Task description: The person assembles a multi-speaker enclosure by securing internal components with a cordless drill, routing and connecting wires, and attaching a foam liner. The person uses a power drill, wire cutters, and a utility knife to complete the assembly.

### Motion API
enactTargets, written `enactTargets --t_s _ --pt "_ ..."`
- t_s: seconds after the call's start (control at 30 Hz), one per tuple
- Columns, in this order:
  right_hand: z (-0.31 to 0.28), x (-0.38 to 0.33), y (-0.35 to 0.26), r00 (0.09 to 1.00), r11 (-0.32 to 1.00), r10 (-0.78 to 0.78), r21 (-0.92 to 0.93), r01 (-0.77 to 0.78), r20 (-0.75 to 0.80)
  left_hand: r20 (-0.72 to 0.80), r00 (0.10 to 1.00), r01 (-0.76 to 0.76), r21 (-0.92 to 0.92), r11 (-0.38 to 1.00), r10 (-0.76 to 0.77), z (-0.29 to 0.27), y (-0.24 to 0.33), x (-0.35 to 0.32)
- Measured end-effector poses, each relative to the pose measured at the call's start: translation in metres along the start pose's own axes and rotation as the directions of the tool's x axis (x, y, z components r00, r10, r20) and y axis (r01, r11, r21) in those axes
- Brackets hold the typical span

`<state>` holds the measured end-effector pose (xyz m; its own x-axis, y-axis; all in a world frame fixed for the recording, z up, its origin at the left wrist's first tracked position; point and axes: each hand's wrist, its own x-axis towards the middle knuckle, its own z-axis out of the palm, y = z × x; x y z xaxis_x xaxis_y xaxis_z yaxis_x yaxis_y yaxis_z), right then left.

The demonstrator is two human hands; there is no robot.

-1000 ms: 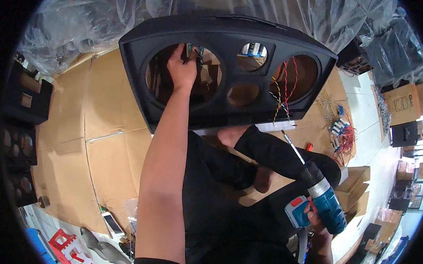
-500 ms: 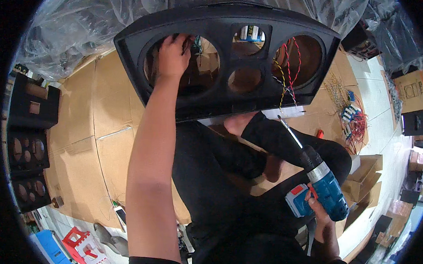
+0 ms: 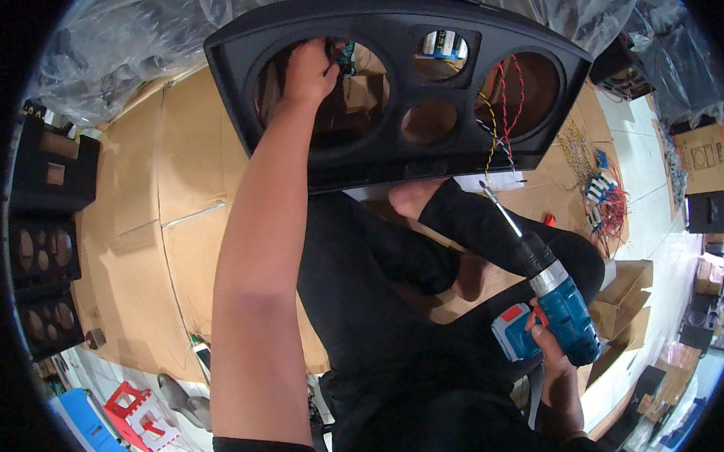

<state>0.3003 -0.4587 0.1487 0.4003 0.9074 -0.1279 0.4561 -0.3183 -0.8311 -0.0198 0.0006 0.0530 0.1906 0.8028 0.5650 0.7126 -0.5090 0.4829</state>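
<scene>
A black speaker cabinet with two large round openings and two smaller ones stands in front of my legs. My left hand reaches into its left large opening, fingers curled; a dark piece shows beside them, too unclear to name. Behind that hand a green circuit board is partly visible. My right hand grips a blue cordless drill by its handle, its long bit angled up and left toward the cabinet's lower edge. Red and yellow-black twisted wires hang out of the right large opening.
Cardboard covers the floor. A bundle of wires with connectors lies at right, near an open carton. More black cabinets stand at far left. A red and white stool is at lower left; plastic sheeting hangs behind.
The cabinet has shifted slightly right and up in the picture. My left hand is still inside the left opening, a little higher. The drill remains in my right hand.
</scene>
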Motion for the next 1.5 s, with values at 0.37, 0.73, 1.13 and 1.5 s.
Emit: enactTargets --t_s 0.37,0.73,1.13,1.5 --pt "-0.016 -0.016 0.010 0.984 0.985 0.158 0.083 -0.152 -0.076 -0.036 0.993 0.111 0.030 0.993 -0.110 -0.009 0.012 -0.018" --pt "-0.138 0.015 -0.007 0.856 0.969 0.245 0.077 -0.236 -0.455 0.097 0.995 -0.017 0.165 0.986 0.001 -0.036 0.091 -0.143" --pt "-0.165 -0.007 0.174 0.946 0.799 0.126 -0.535 -0.276 -0.300 0.037 0.987 0.157 0.011 0.987 -0.158 -0.019 0.120 -0.122" --pt "-0.121 -0.055 0.294 0.974 0.838 0.226 -0.511 -0.192 0.005 0.015 0.986 0.165 -0.110 0.980 -0.165 -0.033 0.112 -0.122"
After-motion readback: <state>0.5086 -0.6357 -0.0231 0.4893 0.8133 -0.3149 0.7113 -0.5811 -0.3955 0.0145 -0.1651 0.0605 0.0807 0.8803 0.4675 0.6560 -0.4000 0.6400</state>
